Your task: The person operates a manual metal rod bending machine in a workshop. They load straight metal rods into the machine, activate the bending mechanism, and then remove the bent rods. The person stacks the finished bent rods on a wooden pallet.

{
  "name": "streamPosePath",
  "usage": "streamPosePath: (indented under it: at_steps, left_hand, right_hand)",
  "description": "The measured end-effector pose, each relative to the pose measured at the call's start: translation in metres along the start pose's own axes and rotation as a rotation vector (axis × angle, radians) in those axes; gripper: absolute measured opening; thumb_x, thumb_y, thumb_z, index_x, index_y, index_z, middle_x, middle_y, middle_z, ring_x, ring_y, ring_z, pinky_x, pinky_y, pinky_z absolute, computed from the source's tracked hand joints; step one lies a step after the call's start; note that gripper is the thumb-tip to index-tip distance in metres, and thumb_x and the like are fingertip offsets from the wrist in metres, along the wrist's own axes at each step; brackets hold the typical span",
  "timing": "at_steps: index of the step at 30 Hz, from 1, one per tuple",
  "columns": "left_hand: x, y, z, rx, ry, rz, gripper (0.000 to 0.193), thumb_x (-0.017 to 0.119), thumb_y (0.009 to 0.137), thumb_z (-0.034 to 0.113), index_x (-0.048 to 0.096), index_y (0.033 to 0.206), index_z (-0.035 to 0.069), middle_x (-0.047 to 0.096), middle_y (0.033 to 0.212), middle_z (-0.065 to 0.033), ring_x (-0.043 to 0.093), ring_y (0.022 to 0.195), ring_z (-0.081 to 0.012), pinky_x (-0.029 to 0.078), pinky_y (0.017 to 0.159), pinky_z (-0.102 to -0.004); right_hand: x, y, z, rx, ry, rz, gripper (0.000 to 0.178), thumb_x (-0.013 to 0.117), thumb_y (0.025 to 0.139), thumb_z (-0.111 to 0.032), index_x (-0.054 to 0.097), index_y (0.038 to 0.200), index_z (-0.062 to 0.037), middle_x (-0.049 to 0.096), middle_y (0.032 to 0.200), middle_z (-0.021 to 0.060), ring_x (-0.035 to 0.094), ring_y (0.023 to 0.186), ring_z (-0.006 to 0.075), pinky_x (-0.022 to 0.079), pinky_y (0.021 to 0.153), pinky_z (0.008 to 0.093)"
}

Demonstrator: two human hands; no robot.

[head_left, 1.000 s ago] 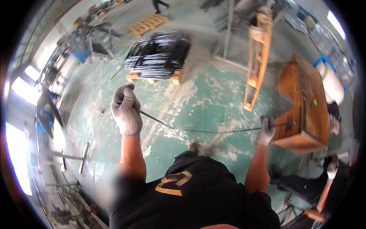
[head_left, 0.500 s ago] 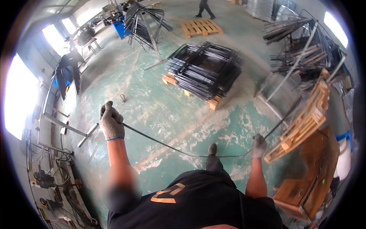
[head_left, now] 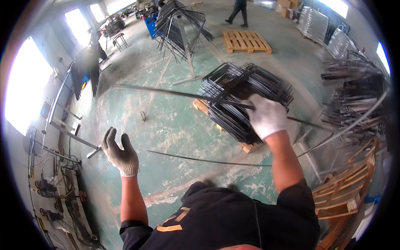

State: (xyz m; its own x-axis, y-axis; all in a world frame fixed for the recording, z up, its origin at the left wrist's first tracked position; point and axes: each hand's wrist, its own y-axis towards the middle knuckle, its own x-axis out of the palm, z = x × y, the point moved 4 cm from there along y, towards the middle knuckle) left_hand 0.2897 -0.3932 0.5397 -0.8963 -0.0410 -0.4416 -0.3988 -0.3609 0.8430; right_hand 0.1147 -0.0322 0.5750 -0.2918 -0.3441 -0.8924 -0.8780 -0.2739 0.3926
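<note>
My right hand (head_left: 266,116), in a white work glove, is closed around a long dark metal rod (head_left: 183,94). The rod runs from the upper left across the hand and on to the right, passing in front of a stack of bent black wire frames (head_left: 233,89) on a wooden pallet. My left hand (head_left: 120,151), in a grey glove, is raised over the green floor with fingers spread and nothing in it. A second thin rod length (head_left: 208,160) shows lower down between my arms; whether it joins the held rod I cannot tell.
An empty wooden pallet (head_left: 246,41) lies farther back, beside a rack of bent rods (head_left: 183,25). A person (head_left: 238,9) walks at the far end. Wooden pallets (head_left: 350,187) lean at my right. A bench with tools and cables (head_left: 54,187) lines the left wall.
My left hand has let go of the thin rod and opened. My right hand has risen toward the stack, still gripping the rod. The view has swung toward the stack and racks.
</note>
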Motion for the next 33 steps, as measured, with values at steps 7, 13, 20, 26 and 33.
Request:
streamPosePath:
  at_steps: [7, 13, 20, 26, 33]
  left_hand:
    - [0.099, 0.094, 0.063, 0.439, -0.132, -0.294, 0.045, 0.072, 0.074, 0.008, 0.057, 0.116, 0.003, 0.063, 0.111, -0.0152, 0.058, 0.106, -0.0335, 0.044, 0.093, -0.0436]
    - [0.223, 0.124, -0.056, 0.188, -0.181, -0.428, 0.020, 0.067, 0.077, 0.011, 0.065, 0.097, 0.010, 0.064, 0.081, -0.0126, 0.062, 0.075, -0.0346, 0.048, 0.066, -0.0438]
    - [0.316, 0.108, -0.211, -0.127, -0.266, -0.440, 0.002, 0.062, 0.082, 0.008, 0.062, 0.084, 0.008, 0.063, 0.076, -0.0152, 0.061, 0.072, -0.0365, 0.048, 0.064, -0.0421]
    - [0.455, 0.095, -0.262, -0.440, -0.283, -0.573, 0.008, 0.065, 0.084, 0.013, 0.065, 0.089, 0.006, 0.065, 0.077, -0.0173, 0.064, 0.071, -0.0325, 0.050, 0.065, -0.0378]
    - [0.628, 0.212, -0.198, -0.579, -0.721, -0.660, 0.015, 0.067, 0.086, 0.015, 0.066, 0.089, 0.000, 0.058, 0.068, -0.0007, 0.051, 0.066, -0.0088, 0.043, 0.062, -0.0251]
  right_hand:
    - [0.081, 0.131, -0.145, -0.512, -0.073, 0.060, 0.009, 0.056, 0.082, -0.017, 0.063, 0.079, -0.0117, 0.066, 0.069, 0.0070, 0.069, 0.066, 0.0249, 0.053, 0.054, 0.0388]
    - [0.140, 0.243, -0.204, -0.644, -0.264, 0.205, 0.010, 0.056, 0.082, -0.014, 0.061, 0.073, -0.0114, 0.063, 0.066, 0.0077, 0.063, 0.058, 0.0224, 0.051, 0.054, 0.0381]
    - [0.144, 0.425, -0.125, -0.447, -0.357, 0.691, 0.013, 0.055, 0.088, -0.016, 0.068, 0.087, -0.0142, 0.065, 0.083, 0.0070, 0.058, 0.094, 0.0253, 0.044, 0.092, 0.0406]
    - [0.218, 0.564, -0.098, -0.137, 0.511, 0.696, 0.012, 0.070, 0.080, -0.027, 0.070, 0.080, -0.0145, 0.068, 0.080, 0.0066, 0.065, 0.080, 0.0223, 0.050, 0.075, 0.0369]
    - [0.305, 0.682, -0.157, -0.158, 0.593, 0.730, 0.011, 0.072, 0.080, -0.025, 0.069, 0.077, -0.0149, 0.069, 0.075, 0.0061, 0.066, 0.070, 0.0228, 0.052, 0.068, 0.0340]
